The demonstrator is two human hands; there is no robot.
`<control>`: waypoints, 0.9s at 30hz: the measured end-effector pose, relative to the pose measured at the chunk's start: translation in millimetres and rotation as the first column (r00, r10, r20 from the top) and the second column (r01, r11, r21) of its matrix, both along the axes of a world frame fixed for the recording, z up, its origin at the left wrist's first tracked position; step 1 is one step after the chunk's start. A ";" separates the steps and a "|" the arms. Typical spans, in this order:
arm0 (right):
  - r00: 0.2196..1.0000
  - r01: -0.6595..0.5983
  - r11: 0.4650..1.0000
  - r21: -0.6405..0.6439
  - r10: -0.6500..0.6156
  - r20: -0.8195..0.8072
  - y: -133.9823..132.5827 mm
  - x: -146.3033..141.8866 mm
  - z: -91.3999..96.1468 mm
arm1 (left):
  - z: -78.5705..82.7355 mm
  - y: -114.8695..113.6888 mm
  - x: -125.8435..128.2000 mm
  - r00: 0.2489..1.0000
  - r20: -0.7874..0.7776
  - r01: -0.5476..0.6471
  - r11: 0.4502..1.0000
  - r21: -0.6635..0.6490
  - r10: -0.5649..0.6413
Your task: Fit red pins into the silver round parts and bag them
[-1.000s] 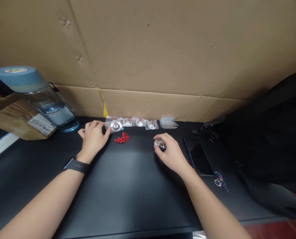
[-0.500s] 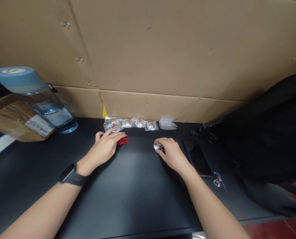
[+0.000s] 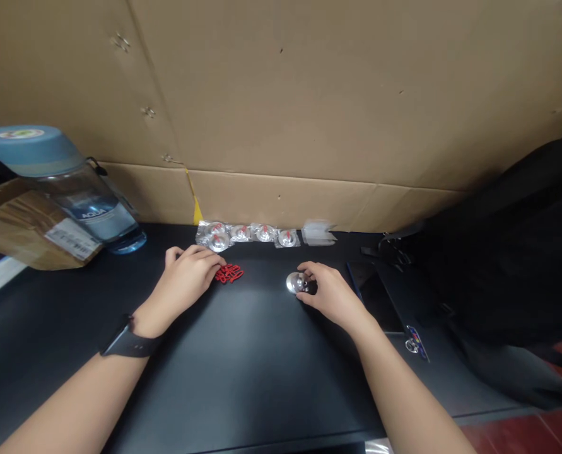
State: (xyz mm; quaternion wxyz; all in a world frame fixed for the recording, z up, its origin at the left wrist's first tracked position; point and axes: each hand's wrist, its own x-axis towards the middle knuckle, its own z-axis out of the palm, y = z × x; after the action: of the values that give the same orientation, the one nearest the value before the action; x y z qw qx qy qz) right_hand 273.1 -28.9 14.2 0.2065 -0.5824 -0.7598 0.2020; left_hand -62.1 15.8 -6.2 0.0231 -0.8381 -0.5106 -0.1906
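Note:
My left hand [image 3: 188, 277], with a black watch on its wrist, has its fingers bent together at the left edge of a small heap of red cords [image 3: 229, 273]. The fingertips touch the heap, and what lies under them is hidden. To the right, my right hand [image 3: 328, 290] has thumb and fingers curved around a shiny, domed silver metal disc [image 3: 294, 283] at the tabletop. Its right part is shadowed by the hand. Beyond the cords lie several similar silver discs [image 3: 265, 233] in clear plastic bags, each with some red on top.
A cardboard wall [image 3: 281, 126] closes off the back of the black table [image 3: 243, 378]. White plastic pieces [image 3: 318, 233] lie beside the bagged discs. A water bottle [image 3: 101, 214] and cardboard box [image 3: 29, 233] stand left. A dark phone [image 3: 380, 299], keyring [image 3: 417, 342] and black bag [image 3: 508, 265] are right.
My left hand has drawn back a little to the left, uncovering more of the red cords and a bagged disc. My right fingers have spread slightly, and more of the silver disc shows.

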 end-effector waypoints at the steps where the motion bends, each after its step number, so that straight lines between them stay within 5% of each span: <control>1: 1.000 0.007 1.000 0.006 -0.007 0.007 -0.6 -0.6 0.8 | 0.0 -0.1 0.1 1.000 0.005 -0.009 1.000 -0.002 0.009; 10: 0.994 0.106 0.976 0.193 -0.097 -0.058 -3.3 -9.2 11.7 | -1.8 2.2 4.3 0.998 0.034 -0.052 0.999 -0.017 0.052; 15: 0.970 -0.022 0.968 0.252 0.082 -0.230 -5.6 -14.1 12.0 | 9.6 -4.6 12.2 0.979 0.181 -0.095 0.996 0.000 0.093; 22: 0.879 -0.228 0.940 0.252 0.310 -0.361 -18.5 -37.7 10.4 | 19.2 -47.0 56.6 0.835 0.535 0.220 0.969 -0.111 -0.129; 27: 0.856 -0.227 0.929 0.292 0.333 -0.396 -23.8 -47.3 7.0 | 9.4 -54.0 67.0 0.764 0.639 0.262 0.948 -0.180 -0.090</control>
State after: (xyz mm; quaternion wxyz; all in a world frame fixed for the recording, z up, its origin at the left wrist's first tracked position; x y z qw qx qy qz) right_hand 225.8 -52.7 21.2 0.4076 -0.3757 -0.7891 0.2647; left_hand 4.9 -38.2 3.2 -0.2745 -0.7678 -0.4280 -0.3899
